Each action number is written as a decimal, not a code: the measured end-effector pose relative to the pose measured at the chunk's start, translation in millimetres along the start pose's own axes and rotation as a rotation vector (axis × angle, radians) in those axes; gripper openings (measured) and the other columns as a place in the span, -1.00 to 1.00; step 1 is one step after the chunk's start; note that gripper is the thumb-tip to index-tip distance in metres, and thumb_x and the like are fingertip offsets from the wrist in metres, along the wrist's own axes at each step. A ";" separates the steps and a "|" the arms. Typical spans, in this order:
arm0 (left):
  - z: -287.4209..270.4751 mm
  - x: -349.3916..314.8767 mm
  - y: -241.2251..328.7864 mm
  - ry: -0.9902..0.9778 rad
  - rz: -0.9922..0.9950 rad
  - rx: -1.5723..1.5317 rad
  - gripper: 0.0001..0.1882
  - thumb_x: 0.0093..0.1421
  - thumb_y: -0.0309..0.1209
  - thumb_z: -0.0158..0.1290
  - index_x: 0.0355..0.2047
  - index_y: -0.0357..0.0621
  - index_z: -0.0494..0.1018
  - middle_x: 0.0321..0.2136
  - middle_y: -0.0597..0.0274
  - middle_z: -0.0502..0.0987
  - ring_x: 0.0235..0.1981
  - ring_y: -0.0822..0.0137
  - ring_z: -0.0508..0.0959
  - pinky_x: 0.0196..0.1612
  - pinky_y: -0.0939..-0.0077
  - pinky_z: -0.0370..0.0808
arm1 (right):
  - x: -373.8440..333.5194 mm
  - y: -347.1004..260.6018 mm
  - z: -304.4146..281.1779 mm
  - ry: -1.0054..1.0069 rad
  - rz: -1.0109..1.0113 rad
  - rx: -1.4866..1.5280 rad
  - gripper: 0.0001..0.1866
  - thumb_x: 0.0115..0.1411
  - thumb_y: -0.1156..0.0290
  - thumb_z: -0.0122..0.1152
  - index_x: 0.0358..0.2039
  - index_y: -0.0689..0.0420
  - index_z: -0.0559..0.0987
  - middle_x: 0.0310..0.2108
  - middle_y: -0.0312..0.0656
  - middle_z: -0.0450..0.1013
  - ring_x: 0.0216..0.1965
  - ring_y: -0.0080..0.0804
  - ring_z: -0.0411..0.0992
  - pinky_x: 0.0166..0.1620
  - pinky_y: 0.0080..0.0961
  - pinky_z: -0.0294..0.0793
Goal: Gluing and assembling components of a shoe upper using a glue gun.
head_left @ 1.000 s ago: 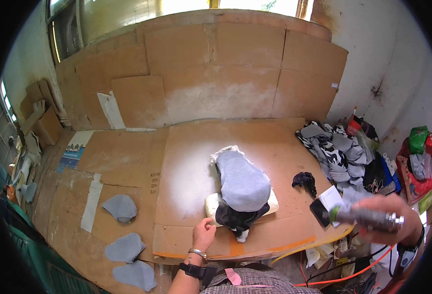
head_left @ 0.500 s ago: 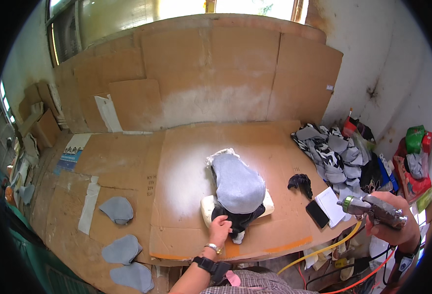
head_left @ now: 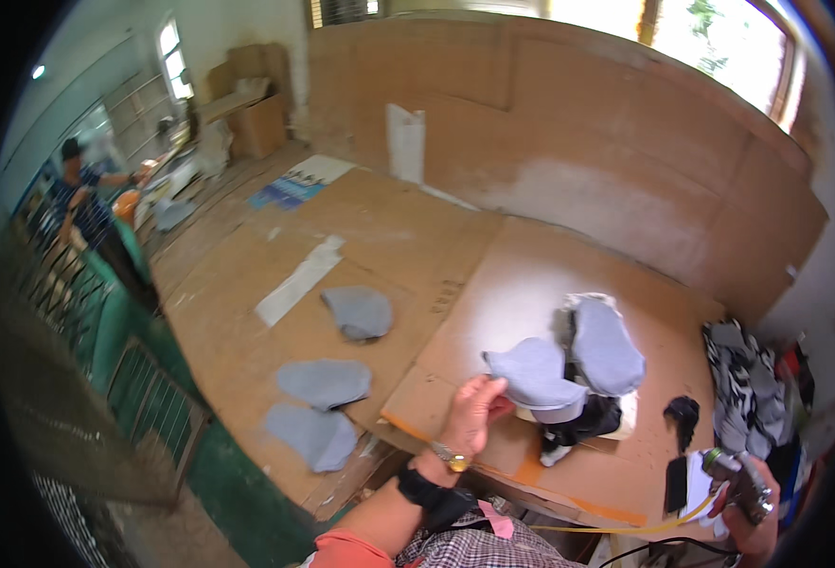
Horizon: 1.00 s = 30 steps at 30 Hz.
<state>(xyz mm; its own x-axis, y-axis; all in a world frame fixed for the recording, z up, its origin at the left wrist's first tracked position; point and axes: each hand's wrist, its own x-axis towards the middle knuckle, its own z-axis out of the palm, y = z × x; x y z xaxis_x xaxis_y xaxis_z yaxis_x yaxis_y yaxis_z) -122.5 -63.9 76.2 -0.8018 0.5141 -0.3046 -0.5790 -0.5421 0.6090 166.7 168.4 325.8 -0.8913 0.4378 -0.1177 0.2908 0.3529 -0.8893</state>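
Note:
Between the thumb and fingers of my left hand (head_left: 472, 414) is the edge of a grey fabric piece (head_left: 536, 374), its near edge curling. It hangs just left of another grey piece (head_left: 609, 348), which lies on a pale padded form. Black fabric (head_left: 595, 417) and part of a cream block (head_left: 629, 415) show below that piece. At the lower right, my right hand (head_left: 756, 516) is wrapped round a spray gun (head_left: 741, 481) with a green ring and a yellow hose. Three similar grey pieces, one of them here (head_left: 357, 312), lie on the cardboard to the left.
A black phone (head_left: 675, 485), white paper and a crumpled black cloth (head_left: 683, 417) lie near the right edge. Beyond them is a heap of grey and black fabric (head_left: 751, 388). A cardboard screen (head_left: 569, 123) backs the table. Another person (head_left: 91, 204) stands far left.
My left hand has lifted a grey piece off the form and moved left with it. Another grey piece shows there now. The view has turned left, bringing a person into sight.

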 end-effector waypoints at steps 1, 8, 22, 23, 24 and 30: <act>-20.7 -15.4 22.4 0.096 0.075 -0.016 -0.87 0.16 -0.36 0.07 -0.29 -0.06 0.46 -0.36 0.32 0.56 -0.36 0.40 0.55 -0.17 0.40 0.50 | 5.6 -2.5 6.2 -0.100 -0.041 -0.265 -0.38 -0.01 0.44 0.27 0.09 0.25 0.33 -0.23 -0.17 0.45 -0.33 -0.44 0.43 -0.23 -0.52 0.43; -221.2 -129.7 128.4 0.541 0.678 -0.131 -0.95 0.18 -0.40 0.01 -0.36 -0.07 0.42 -0.42 0.29 0.51 -0.40 0.35 0.51 -0.24 0.37 0.49 | 24.1 -33.2 83.9 -0.378 -0.067 -0.232 -0.47 0.11 0.55 0.16 0.14 0.21 0.33 -0.24 -0.28 0.40 -0.31 -0.54 0.33 -0.22 -0.60 0.36; -520.7 -156.7 -2.5 1.088 0.001 -0.499 -0.86 0.08 -0.37 -0.13 -0.34 -0.08 0.29 -0.37 0.35 0.40 -0.34 0.31 0.47 -0.18 0.21 0.39 | -53.9 -24.6 156.1 -0.072 -0.318 -0.598 -0.38 -0.06 0.54 0.30 0.07 0.19 0.34 -0.38 -0.11 0.47 -0.44 -0.31 0.47 -0.31 -0.48 0.45; -515.6 -153.6 -1.3 1.117 -0.052 -0.441 -0.81 0.08 -0.38 -0.16 -0.28 -0.10 0.26 -0.33 0.32 0.40 -0.30 0.29 0.47 -0.13 0.19 0.37 | -60.0 -22.0 159.3 -0.050 -0.293 -0.563 -0.37 -0.08 0.55 0.30 0.06 0.18 0.35 -0.35 -0.04 0.47 -0.43 -0.21 0.48 -0.30 -0.44 0.46; -510.4 -150.3 1.2 1.096 -0.095 -0.380 -0.76 0.08 -0.38 -0.18 -0.21 -0.12 0.23 -0.29 0.28 0.40 -0.25 0.27 0.46 -0.07 0.17 0.35 | -66.3 -19.9 160.3 -0.036 -0.311 -0.559 -0.37 -0.08 0.55 0.30 0.06 0.18 0.35 -0.35 -0.04 0.47 -0.43 -0.21 0.48 -0.30 -0.44 0.46; -491.5 -132.5 5.3 1.122 -0.354 -0.169 -0.86 0.02 -0.38 -0.22 -0.40 -0.11 0.24 -0.44 0.29 0.38 -0.38 0.26 0.48 -0.14 0.14 0.37 | -109.8 -4.0 139.1 0.178 -0.177 -0.526 -0.43 -0.07 0.58 0.25 0.03 0.24 0.36 -0.37 -0.06 0.48 -0.42 -0.35 0.49 -0.30 -0.53 0.46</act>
<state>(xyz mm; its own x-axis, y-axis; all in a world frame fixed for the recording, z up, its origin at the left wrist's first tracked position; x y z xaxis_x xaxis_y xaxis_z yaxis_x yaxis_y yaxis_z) -92.1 -461.6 -240.2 -0.2263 -0.1704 -0.9590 -0.7390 -0.6114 0.2830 215.0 3.9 280.9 -0.8831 0.4509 0.1299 0.3167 0.7770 -0.5440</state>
